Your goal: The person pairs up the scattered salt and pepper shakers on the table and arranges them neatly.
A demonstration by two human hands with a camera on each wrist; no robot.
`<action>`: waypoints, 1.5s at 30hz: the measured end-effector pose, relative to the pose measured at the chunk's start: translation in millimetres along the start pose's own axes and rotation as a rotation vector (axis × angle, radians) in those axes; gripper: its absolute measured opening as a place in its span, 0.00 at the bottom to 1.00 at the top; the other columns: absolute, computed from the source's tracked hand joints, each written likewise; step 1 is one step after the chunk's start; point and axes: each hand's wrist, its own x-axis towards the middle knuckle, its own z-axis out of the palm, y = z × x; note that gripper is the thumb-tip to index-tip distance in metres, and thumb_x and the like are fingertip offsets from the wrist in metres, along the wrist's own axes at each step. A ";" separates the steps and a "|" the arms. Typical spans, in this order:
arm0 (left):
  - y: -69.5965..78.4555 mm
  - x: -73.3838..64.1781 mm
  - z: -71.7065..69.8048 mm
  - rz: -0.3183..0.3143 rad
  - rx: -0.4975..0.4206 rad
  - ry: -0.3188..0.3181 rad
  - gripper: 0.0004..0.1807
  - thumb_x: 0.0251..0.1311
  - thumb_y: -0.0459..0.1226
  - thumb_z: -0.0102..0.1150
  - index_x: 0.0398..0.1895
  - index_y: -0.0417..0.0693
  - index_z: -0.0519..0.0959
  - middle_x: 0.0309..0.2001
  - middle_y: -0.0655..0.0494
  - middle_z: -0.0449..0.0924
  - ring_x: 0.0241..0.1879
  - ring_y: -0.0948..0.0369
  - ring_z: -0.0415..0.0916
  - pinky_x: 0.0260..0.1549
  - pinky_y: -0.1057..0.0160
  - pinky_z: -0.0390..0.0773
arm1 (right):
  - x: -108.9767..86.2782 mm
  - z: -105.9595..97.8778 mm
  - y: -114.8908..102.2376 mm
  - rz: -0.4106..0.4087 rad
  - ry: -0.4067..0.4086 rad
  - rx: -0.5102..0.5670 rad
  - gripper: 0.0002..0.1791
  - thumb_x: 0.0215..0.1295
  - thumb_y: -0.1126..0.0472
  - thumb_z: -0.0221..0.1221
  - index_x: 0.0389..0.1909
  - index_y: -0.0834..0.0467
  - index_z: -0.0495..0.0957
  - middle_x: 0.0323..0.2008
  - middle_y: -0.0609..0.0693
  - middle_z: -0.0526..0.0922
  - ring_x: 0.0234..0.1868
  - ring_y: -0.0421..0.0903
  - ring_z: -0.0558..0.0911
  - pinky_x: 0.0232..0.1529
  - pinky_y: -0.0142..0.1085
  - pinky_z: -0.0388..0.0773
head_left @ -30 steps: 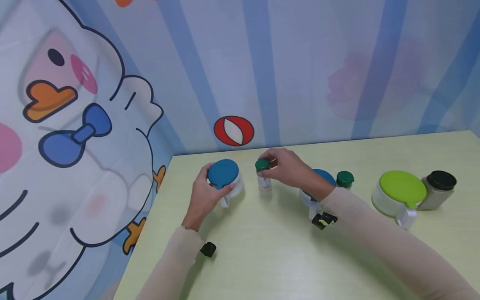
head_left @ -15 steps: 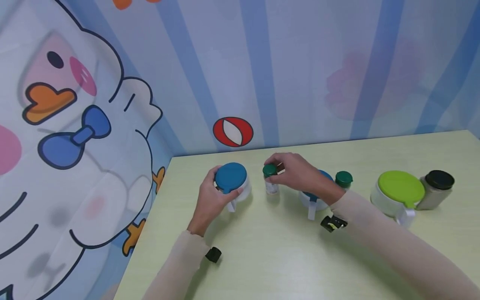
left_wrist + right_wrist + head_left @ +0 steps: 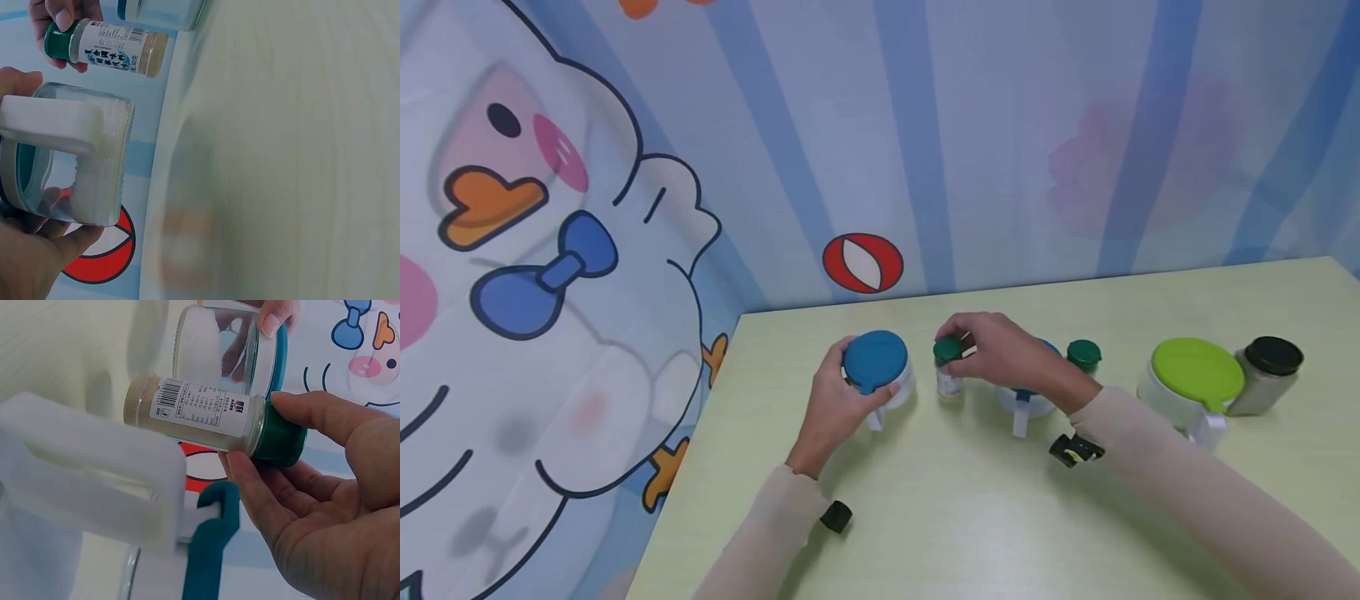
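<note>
My left hand (image 3: 837,407) grips a clear glass seasoning jar (image 3: 876,360) with a blue lid and a white handle. White contents show through its wall in the left wrist view. Just right of it, my right hand (image 3: 1003,354) pinches a small spice bottle (image 3: 950,385) by its dark green cap, thumb on one side and fingers on the other. A printed label and pale contents are visible on this bottle (image 3: 194,412) in the right wrist view. Jar and bottle are upright, a narrow gap apart. Whether their bases touch the table I cannot tell.
Partly behind my right forearm stands a second blue-lidded jar (image 3: 1021,403), with another green-capped bottle (image 3: 1084,354) beside it. Farther right are a green-lidded jar (image 3: 1197,375) and a black-capped jar (image 3: 1266,379). A cartoon-printed backdrop (image 3: 1000,167) rises behind the pale table (image 3: 955,508).
Both hands have shifted right and slightly nearer, carrying the blue-lidded jar and the green-capped spice bottle along. The other containers stay where they were.
</note>
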 end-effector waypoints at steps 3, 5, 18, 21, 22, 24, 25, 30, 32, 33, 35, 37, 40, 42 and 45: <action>0.0 -1.2 4.3 0.014 -0.006 -0.014 0.50 0.53 0.47 0.78 0.76 0.48 0.59 0.72 0.48 0.65 0.71 0.45 0.64 0.59 0.42 0.77 | -0.9 0.1 1.6 -0.014 -0.004 -0.006 0.25 0.64 0.61 0.69 0.61 0.61 0.77 0.54 0.54 0.82 0.56 0.53 0.82 0.52 0.43 0.84; 0.6 -2.2 7.0 0.026 -0.011 -0.024 0.50 0.52 0.47 0.78 0.76 0.48 0.59 0.72 0.48 0.65 0.71 0.46 0.64 0.59 0.42 0.77 | -1.3 0.4 3.1 -0.024 -0.005 -0.010 0.25 0.64 0.61 0.69 0.61 0.62 0.76 0.54 0.55 0.82 0.56 0.53 0.82 0.52 0.43 0.84; 6.8 -7.1 21.8 0.065 -0.015 -0.028 0.50 0.51 0.47 0.78 0.74 0.46 0.59 0.70 0.47 0.66 0.70 0.46 0.65 0.60 0.42 0.76 | -7.5 0.5 12.3 -0.078 0.010 -0.046 0.24 0.65 0.64 0.67 0.61 0.63 0.76 0.54 0.56 0.83 0.55 0.53 0.83 0.53 0.44 0.83; 6.7 -8.6 24.5 0.080 -0.009 -0.028 0.50 0.51 0.46 0.78 0.74 0.45 0.60 0.70 0.47 0.67 0.69 0.46 0.65 0.60 0.41 0.76 | -7.9 1.6 13.2 -0.091 0.012 -0.041 0.23 0.65 0.65 0.67 0.60 0.64 0.76 0.54 0.56 0.83 0.53 0.52 0.83 0.53 0.44 0.84; 6.6 -9.0 25.3 0.085 -0.010 -0.030 0.50 0.51 0.45 0.79 0.74 0.45 0.60 0.69 0.47 0.67 0.69 0.46 0.66 0.60 0.41 0.76 | -7.7 2.3 13.6 -0.096 0.013 -0.043 0.23 0.65 0.65 0.67 0.60 0.64 0.76 0.53 0.57 0.83 0.53 0.52 0.83 0.52 0.44 0.84; 6.6 -10.0 26.8 0.092 -0.006 -0.035 0.50 0.51 0.45 0.78 0.74 0.45 0.59 0.69 0.47 0.67 0.69 0.46 0.66 0.60 0.41 0.76 | -7.5 3.5 13.6 -0.104 0.014 -0.053 0.23 0.64 0.65 0.67 0.60 0.64 0.76 0.53 0.57 0.83 0.52 0.52 0.83 0.52 0.44 0.84; 6.6 -10.5 27.6 0.093 -0.006 -0.038 0.50 0.51 0.46 0.78 0.74 0.45 0.59 0.69 0.47 0.67 0.69 0.46 0.66 0.60 0.41 0.76 | -7.4 3.9 13.5 -0.105 0.014 -0.058 0.23 0.64 0.66 0.67 0.60 0.65 0.76 0.53 0.57 0.82 0.52 0.52 0.83 0.52 0.44 0.84; 5.9 -11.7 30.6 0.091 0.006 -0.050 0.51 0.51 0.47 0.78 0.74 0.46 0.59 0.69 0.47 0.67 0.69 0.46 0.66 0.61 0.42 0.75 | -6.6 5.8 12.0 -0.097 0.016 -0.091 0.24 0.64 0.65 0.67 0.60 0.64 0.76 0.53 0.57 0.83 0.51 0.51 0.83 0.51 0.43 0.84; 4.7 -11.9 31.3 0.089 0.007 -0.051 0.51 0.51 0.47 0.78 0.74 0.46 0.59 0.69 0.47 0.67 0.69 0.46 0.66 0.61 0.42 0.75 | -5.9 6.9 11.8 -0.098 0.014 -0.099 0.24 0.64 0.65 0.67 0.59 0.64 0.76 0.52 0.57 0.83 0.50 0.50 0.83 0.51 0.43 0.84; 4.3 -12.0 31.5 0.090 0.008 -0.052 0.51 0.51 0.47 0.78 0.74 0.46 0.59 0.69 0.47 0.67 0.69 0.46 0.66 0.61 0.41 0.75 | -5.6 7.5 11.7 -0.099 0.012 -0.100 0.23 0.64 0.65 0.67 0.59 0.64 0.76 0.52 0.57 0.83 0.50 0.50 0.83 0.50 0.42 0.84; 3.3 -12.0 31.9 0.093 0.006 -0.053 0.51 0.51 0.47 0.78 0.73 0.45 0.59 0.69 0.47 0.67 0.68 0.46 0.67 0.61 0.41 0.75 | -5.1 8.8 11.5 -0.104 0.007 -0.103 0.23 0.64 0.65 0.67 0.59 0.65 0.76 0.52 0.57 0.83 0.49 0.50 0.83 0.50 0.42 0.84; 2.7 -12.1 32.1 0.097 0.009 -0.054 0.51 0.51 0.46 0.78 0.73 0.45 0.59 0.69 0.46 0.67 0.68 0.45 0.67 0.61 0.41 0.75 | -4.9 9.9 11.4 -0.106 0.004 -0.105 0.23 0.64 0.65 0.67 0.59 0.65 0.76 0.51 0.57 0.83 0.49 0.50 0.83 0.49 0.41 0.84; 1.9 -12.3 32.4 0.095 0.016 -0.054 0.51 0.50 0.46 0.78 0.73 0.44 0.59 0.69 0.45 0.67 0.68 0.45 0.67 0.61 0.40 0.75 | -5.1 11.5 10.4 -0.099 0.003 -0.112 0.23 0.64 0.65 0.67 0.59 0.65 0.77 0.51 0.56 0.83 0.48 0.50 0.83 0.49 0.41 0.85; 1.5 -12.7 32.6 0.086 0.020 -0.055 0.51 0.51 0.46 0.78 0.74 0.44 0.59 0.69 0.45 0.67 0.68 0.44 0.67 0.61 0.40 0.75 | -4.8 12.5 10.2 -0.093 0.003 -0.116 0.23 0.64 0.66 0.67 0.59 0.64 0.77 0.52 0.56 0.83 0.48 0.50 0.82 0.50 0.42 0.85; 1.0 -12.9 33.4 0.071 0.022 -0.059 0.51 0.51 0.46 0.78 0.74 0.44 0.58 0.69 0.45 0.67 0.68 0.44 0.66 0.61 0.40 0.75 | -4.1 13.9 9.9 -0.088 -0.002 -0.123 0.23 0.64 0.66 0.67 0.59 0.64 0.77 0.52 0.56 0.83 0.48 0.50 0.82 0.50 0.42 0.84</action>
